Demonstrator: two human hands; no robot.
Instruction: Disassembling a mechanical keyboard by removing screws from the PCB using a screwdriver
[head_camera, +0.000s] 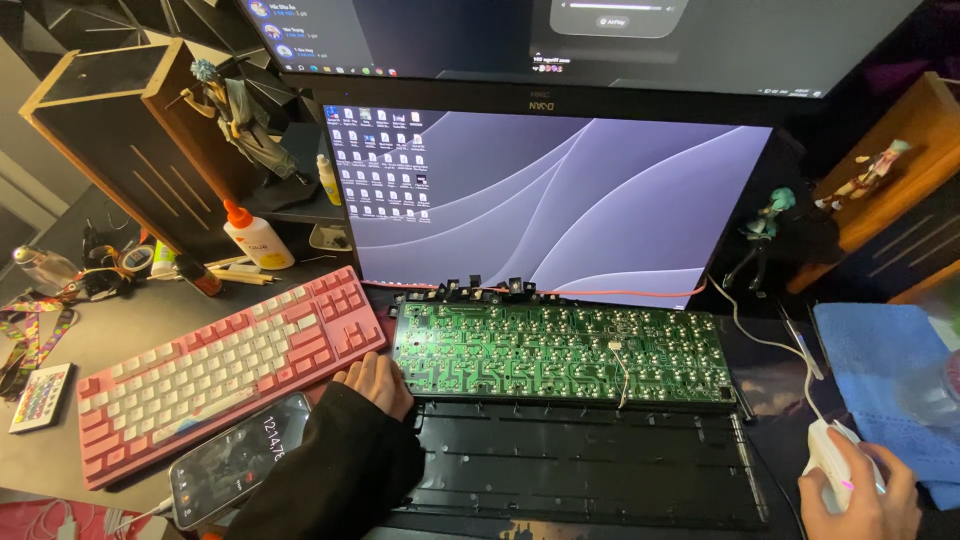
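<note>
A green keyboard circuit board (560, 350) lies solder side up in front of the monitor, on top of a black keyboard case (590, 465). My left hand (375, 382), in a black sleeve, rests with curled fingers at the board's left edge, between it and a pink and white keyboard (220, 370). It holds nothing that I can see. Over at the right, my right hand (862, 492) grips a white computer mouse (830, 455) near a blue cloth (885, 375).
A smartphone (238, 458) with a lit screen lies beside my left sleeve. A large monitor (560, 200) stands behind the board, another above it. Glue bottle (255, 238), figurines (235, 110), a small remote (40, 397) and lanyards crowd the left side.
</note>
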